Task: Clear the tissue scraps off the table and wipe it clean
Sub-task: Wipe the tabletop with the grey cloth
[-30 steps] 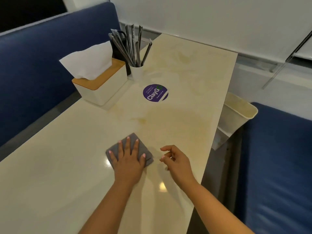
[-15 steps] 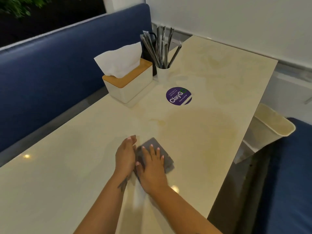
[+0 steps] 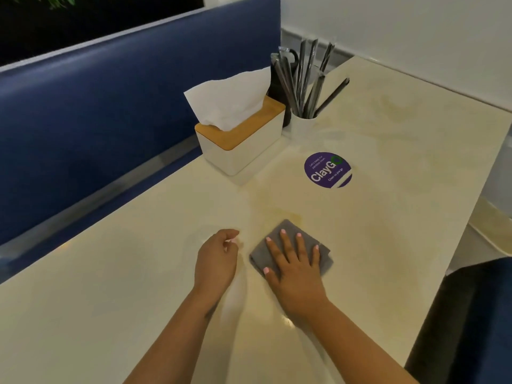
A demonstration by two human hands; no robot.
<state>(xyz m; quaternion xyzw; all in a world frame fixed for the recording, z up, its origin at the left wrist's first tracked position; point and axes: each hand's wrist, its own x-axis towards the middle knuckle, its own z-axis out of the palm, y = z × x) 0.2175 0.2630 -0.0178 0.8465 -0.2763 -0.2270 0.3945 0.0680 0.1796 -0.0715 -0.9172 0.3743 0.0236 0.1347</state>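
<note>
A folded grey cloth (image 3: 282, 231) lies flat on the cream table (image 3: 388, 245), near its middle. My right hand (image 3: 293, 261) presses on the cloth with straight, spread fingers. My left hand (image 3: 217, 257) hovers just left of the cloth, fingers loosely curled, holding nothing. No tissue scraps show on the tabletop.
A white tissue box (image 3: 241, 139) with a wooden lid stands at the back left. Beside it is a white cup (image 3: 303, 126) of wrapped dark utensils. A purple round sticker (image 3: 327, 170) sits on the table. Blue benches (image 3: 110, 106) flank both sides; a pale bin rim (image 3: 493, 234) shows at right.
The cloth passed from under my left hand to under my right hand. My left hand has drawn off to the left. The view swung leftward.
</note>
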